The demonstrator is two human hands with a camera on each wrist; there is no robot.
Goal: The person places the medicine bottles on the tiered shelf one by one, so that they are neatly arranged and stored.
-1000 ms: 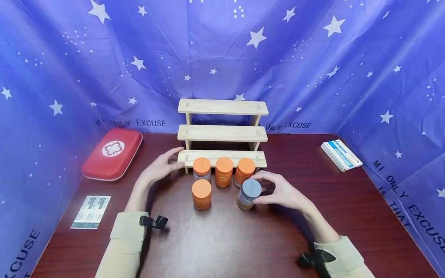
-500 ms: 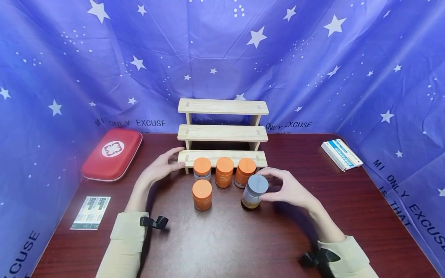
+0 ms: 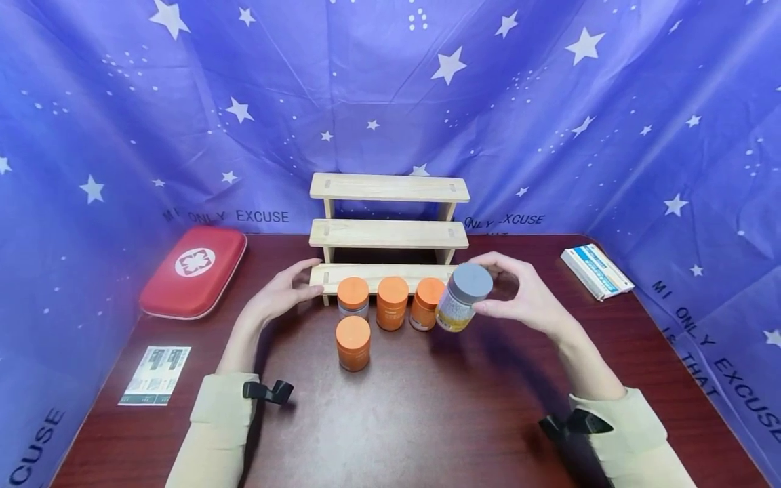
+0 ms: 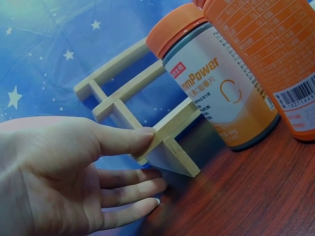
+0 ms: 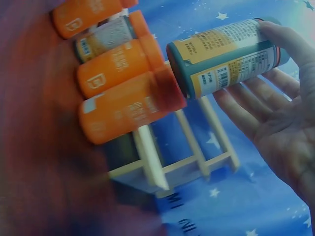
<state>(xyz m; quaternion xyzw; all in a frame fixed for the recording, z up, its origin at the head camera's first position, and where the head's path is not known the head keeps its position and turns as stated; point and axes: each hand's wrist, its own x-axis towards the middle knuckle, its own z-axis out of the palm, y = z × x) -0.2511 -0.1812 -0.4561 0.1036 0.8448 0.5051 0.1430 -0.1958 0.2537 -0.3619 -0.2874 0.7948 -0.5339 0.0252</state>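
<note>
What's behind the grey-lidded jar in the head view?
Lowest shelf of the wooden rack: visible left of the grey-lidded jar. The jar, held in the right hand, hides the shelf's right end; anything else covered can't be seen.

Left of the wooden shelf [image 3: 389,233], the blue curtain [image 3: 366,81] reads "ONLY EXCUSE". Before the shelf, the label [image 4: 219,91] on an orange-lidded jar [image 4: 179,30] shows "mmPower" and "48g".

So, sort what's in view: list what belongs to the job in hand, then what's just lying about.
Likely in the job:
grey-lidded jar, held in the right hand
wooden shelf, touched by the left hand
four orange-lidded jars

Likely lying about:
red case
white-and-blue box
flat printed card
</note>
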